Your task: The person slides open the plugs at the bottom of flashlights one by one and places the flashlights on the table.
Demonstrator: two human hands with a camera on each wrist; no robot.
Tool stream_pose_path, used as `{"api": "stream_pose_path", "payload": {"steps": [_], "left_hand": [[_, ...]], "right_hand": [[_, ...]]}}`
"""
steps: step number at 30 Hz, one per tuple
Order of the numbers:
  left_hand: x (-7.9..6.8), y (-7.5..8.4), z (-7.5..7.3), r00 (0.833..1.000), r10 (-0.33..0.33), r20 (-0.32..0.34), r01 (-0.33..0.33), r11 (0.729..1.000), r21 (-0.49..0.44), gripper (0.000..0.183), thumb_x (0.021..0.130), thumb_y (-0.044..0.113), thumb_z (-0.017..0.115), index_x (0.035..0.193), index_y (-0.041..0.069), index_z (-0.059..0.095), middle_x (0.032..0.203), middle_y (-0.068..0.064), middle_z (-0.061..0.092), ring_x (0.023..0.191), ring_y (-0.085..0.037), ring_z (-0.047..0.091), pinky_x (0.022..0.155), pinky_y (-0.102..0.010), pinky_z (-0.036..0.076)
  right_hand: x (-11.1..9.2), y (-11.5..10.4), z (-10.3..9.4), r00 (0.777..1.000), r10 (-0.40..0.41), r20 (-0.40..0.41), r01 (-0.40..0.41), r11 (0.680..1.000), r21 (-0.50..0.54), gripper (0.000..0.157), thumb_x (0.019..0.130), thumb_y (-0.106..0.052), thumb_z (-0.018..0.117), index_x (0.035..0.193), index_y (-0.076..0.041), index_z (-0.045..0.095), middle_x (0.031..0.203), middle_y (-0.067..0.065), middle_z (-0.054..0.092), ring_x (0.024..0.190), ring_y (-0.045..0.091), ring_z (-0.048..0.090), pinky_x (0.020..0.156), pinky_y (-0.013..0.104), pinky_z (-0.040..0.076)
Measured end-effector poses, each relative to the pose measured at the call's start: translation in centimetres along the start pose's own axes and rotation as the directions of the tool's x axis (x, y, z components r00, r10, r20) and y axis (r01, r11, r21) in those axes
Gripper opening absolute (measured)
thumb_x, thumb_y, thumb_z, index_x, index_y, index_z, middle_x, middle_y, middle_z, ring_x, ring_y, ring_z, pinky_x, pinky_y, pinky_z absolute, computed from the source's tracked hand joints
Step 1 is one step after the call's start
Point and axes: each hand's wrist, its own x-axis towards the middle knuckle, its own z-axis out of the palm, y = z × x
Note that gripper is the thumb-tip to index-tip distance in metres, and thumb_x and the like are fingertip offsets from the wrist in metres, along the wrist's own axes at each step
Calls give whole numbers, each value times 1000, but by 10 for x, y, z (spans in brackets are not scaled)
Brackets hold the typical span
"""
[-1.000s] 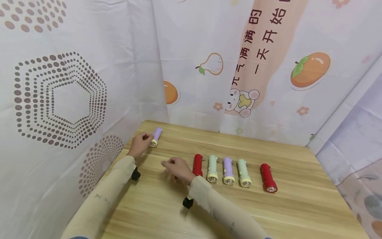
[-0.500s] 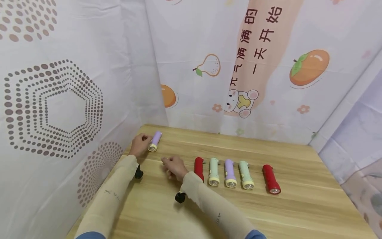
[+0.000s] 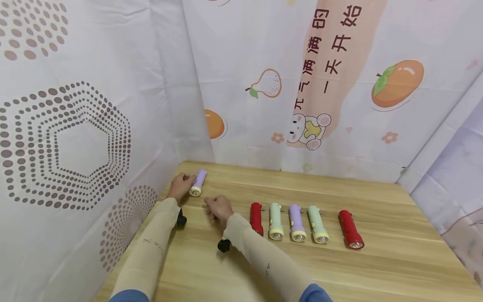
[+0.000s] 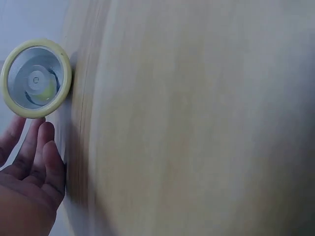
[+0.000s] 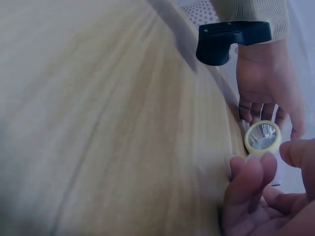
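Note:
At the table's far left lies a purple flashlight (image 3: 198,182) with a yellow head ring, its lens facing the near side. My left hand (image 3: 181,185) is beside it, fingertips right at its body. In the left wrist view, the fingers (image 4: 35,150) reach up to the flashlight's round lens (image 4: 37,78) without wrapping round it. My right hand (image 3: 219,207) hovers to the right and nearer, fingers loosely bent with nothing between them. From the right wrist view, its fingertips (image 5: 246,174) overlap the area just before the purple flashlight's lens (image 5: 263,136).
Right of my right arm a spaced row holds a red flashlight (image 3: 256,218), a mint green one (image 3: 276,221), a purple one (image 3: 297,222), another mint green one (image 3: 318,224) and a second red one (image 3: 351,229). Patterned curtains (image 3: 241,138) border the wooden table (image 3: 332,277).
The right hand has shifted slightly left and away, uncovering more of the nearest red flashlight. The left fingers have moved from the flashlight's head to along its body. The head view has shifted slightly.

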Motion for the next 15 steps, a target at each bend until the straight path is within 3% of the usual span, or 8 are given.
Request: {"api": "stream_pose_path", "payload": {"steps": [5, 10, 15], "left_hand": [[6, 6, 1, 1000, -21, 18, 21, 1000, -2, 53, 101, 47, 59, 129, 1, 57, 126, -20, 58, 113, -33, 56, 99, -46, 46], [11, 8, -1, 999, -26, 29, 24, 999, 46, 59, 100, 50, 58, 131, -1, 58, 131, -23, 58, 118, -36, 55, 103, -48, 44], [10, 10, 0, 992, -15, 124, 1, 994, 109, 62, 99, 43, 63, 135, -8, 56, 134, -29, 58, 119, -41, 58, 100, -50, 49]], "right_hand": [[12, -2, 4, 999, 0, -39, -1, 1000, -28, 35, 102, -33, 65, 86, -2, 69, 65, 8, 64, 39, 12, 45, 35, 24, 39], [20, -4, 10, 999, -20, -48, 18, 999, -51, 47, 101, -38, 65, 77, 2, 68, 52, 5, 54, 37, 12, 44, 34, 25, 38], [24, -2, 15, 998, -27, -63, 23, 997, -68, 42, 102, -43, 63, 100, -2, 70, 55, 5, 55, 39, 13, 45, 36, 26, 40]]}}
